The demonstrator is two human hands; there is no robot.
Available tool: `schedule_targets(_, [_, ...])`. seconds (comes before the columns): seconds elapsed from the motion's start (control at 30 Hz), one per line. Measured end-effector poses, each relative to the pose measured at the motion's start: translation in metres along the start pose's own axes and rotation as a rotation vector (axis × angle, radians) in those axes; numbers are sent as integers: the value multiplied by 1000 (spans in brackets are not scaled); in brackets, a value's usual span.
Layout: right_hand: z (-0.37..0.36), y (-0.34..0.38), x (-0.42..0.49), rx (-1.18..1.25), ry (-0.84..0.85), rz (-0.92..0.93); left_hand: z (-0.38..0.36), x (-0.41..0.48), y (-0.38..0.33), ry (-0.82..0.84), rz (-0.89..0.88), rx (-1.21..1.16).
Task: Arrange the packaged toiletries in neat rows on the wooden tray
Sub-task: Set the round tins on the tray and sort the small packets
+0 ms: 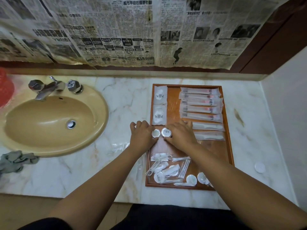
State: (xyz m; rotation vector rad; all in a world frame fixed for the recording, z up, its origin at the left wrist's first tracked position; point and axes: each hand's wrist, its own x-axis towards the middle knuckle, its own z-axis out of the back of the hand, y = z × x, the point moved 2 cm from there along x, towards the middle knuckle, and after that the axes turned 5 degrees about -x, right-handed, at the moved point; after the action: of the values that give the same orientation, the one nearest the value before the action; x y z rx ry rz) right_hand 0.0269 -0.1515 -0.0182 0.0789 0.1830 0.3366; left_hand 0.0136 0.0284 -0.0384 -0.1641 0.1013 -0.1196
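A wooden tray (pixel 227 146) lies on the marble counter to the right of the sink. Two square white sachets (pixel 159 105) sit in a column at its far left. Several long toothbrush packets (pixel 201 104) form rows at the far right, with two comb packets (pixel 208 131) below them. My left hand (pixel 141 135) pinches a small round packaged item (pixel 155 133) at the tray's left edge. My right hand (pixel 181 133) pinches a second round item (pixel 166 132) beside it. A loose heap of cotton buds and round packets (pixel 167 170) fills the tray's near end.
A tan sink (pixel 49 120) with a chrome tap (pixel 48 87) lies to the left. A grey cloth (pixel 15 161) rests at the sink's near left. A red basket (pixel 5 90) shows at the far left. A white round lid (pixel 259 167) lies right of the tray.
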Motion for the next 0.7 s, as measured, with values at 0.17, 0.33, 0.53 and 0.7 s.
schedule_targets(0.17, [-2,3,2,19,23,6,-3,0,5,6,-18,-1])
schedule_targets(0.33, [-4,4,-1,29,12,-33,-4,-1,7,19,-25,-16])
schedule_targets(0.53, [-1,4,-5,9,6,-53,1,-2,12,45,-40,-95])
schedule_targets(0.7, [3,3,-10,3,-16,-65,33,-16,49,4,90,-367])
